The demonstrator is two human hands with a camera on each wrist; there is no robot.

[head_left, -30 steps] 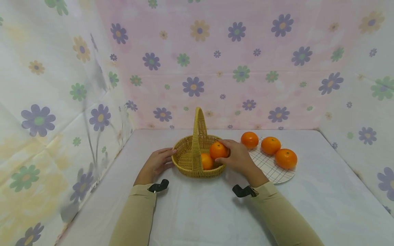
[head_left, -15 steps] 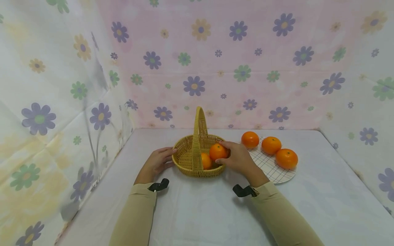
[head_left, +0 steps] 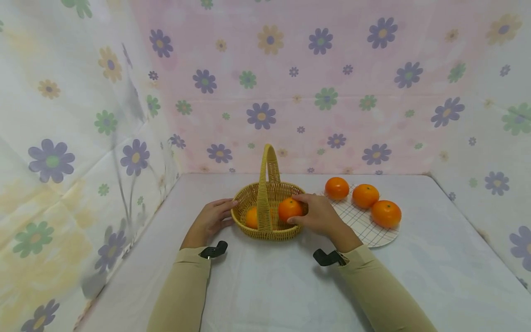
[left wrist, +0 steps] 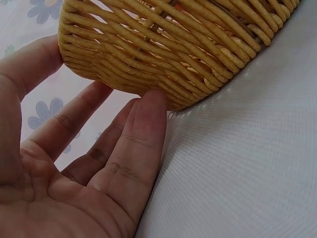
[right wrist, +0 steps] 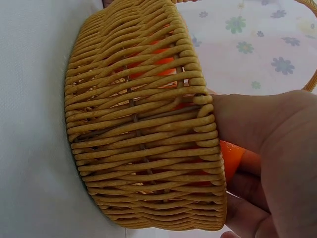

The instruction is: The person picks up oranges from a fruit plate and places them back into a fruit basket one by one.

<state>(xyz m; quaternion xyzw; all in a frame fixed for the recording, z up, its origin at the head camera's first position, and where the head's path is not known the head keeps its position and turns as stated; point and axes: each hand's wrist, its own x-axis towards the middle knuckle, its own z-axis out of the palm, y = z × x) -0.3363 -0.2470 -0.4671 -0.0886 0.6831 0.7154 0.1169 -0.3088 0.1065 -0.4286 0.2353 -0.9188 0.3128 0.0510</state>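
Observation:
A yellow wicker basket (head_left: pixel 248 224) with a tall arched handle stands on the table. My left hand (head_left: pixel 210 220) touches its left side; in the left wrist view the fingers (left wrist: pixel 141 141) are nearly straight against the weave (left wrist: pixel 163 59). With thumb and fingers, my right hand (head_left: pixel 321 215) holds an orange (head_left: pixel 289 210) low inside the right half of the basket. A second orange (head_left: pixel 251 217) lies in the basket, left of the handle and partly behind it. From the right wrist, the basket wall (right wrist: pixel 143 129) hides most of the fruit, and one held side of orange (right wrist: pixel 231 157) shows.
To the right, a round white plate (head_left: pixel 375 236) with a grid pattern carries several oranges, among them a near one (head_left: pixel 386 214). A white cloth covers the table (head_left: pixel 265 286). Flowered fabric (head_left: pixel 282 78) encloses the back and sides.
The held orange has moved slightly left and down into the basket with my right hand. The other orange has shifted from right of the handle to its left. My left hand stays put.

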